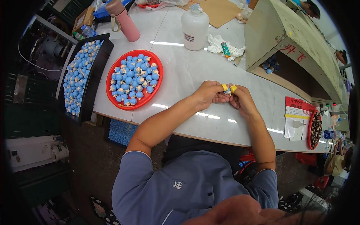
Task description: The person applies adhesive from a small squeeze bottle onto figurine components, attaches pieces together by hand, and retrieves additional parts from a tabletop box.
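Red tray & blk bin both w/ blue/cream pcs.

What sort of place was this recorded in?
Probably a small-parts assembly workshop: a black tray and a red round tray hold many alike blue-and-cream pieces, and the person's hands, yellow wraps on the thumbs, work at a long table.

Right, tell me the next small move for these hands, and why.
I'd probably press gently on the small blue piece: the left hand and right hand pinch it together, with a yellow wrap on a digit of each.
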### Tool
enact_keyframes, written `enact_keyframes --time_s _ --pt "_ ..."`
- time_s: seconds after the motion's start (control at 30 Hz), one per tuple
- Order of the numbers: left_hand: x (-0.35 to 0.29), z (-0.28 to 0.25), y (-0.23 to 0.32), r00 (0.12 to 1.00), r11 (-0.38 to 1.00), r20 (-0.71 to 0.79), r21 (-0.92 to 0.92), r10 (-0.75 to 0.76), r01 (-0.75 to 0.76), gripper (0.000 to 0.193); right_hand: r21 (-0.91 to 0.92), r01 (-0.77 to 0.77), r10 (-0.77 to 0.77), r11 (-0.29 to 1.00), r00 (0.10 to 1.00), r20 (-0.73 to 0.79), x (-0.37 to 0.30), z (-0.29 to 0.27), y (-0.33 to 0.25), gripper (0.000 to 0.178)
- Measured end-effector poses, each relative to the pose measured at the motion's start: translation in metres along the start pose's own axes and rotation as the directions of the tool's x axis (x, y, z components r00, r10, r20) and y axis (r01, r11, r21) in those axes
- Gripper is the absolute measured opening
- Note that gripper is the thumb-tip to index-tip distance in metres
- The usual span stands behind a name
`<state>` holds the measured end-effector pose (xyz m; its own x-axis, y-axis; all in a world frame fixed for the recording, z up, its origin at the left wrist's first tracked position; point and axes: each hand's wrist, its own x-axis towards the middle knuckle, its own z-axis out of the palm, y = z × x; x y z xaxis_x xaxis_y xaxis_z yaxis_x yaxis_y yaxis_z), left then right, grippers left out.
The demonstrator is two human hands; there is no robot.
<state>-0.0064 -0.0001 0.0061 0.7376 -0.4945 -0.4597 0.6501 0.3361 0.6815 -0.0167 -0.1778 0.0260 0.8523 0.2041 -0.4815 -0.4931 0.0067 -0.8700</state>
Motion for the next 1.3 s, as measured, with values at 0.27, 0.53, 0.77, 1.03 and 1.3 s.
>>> enact_keyframes --time_s 0.27,0.53,0.77,1.03,1.3 --pt "0.0008 0.0018 -0.0001 1.0 0.999 -0.015 0.034 0.0 0.0 0.02 0.114 -0.02 0.019 0.993 1.0 0.014 -0.0004 0.0014 0.0006 0.026" --pt "0.0024 0.0023 -0.0023 1.0 1.0 -0.023 0.007 -0.006 0.007 0.02 0.109 -0.015 0.013 0.994 1.0 0.014 0.0024 -0.0026 0.0056 0.022" --pt "0.0018 0.0028 -0.0027 0.999 1.0 -0.036 -0.014 -0.002 0.002 0.016 0.119 -0.02 0.018 0.993 1.0 0.02 0.003 -0.0019 0.0055 0.017" --pt "0.0023 0.0027 -0.0026 1.0 1.0 -0.026 -0.021 0.003 -0.004 0.016 0.102 -0.009 0.008 0.995 1.0 0.017 0.0042 -0.0033 0.007 0.016" --pt "0.0006 0.0037 0.0011 1.0 1.0 -0.031 0.015 -0.003 0.004 0.013 0.11 -0.026 0.023 0.994 0.999 0.027 0.0017 -0.0031 0.0012 0.022"
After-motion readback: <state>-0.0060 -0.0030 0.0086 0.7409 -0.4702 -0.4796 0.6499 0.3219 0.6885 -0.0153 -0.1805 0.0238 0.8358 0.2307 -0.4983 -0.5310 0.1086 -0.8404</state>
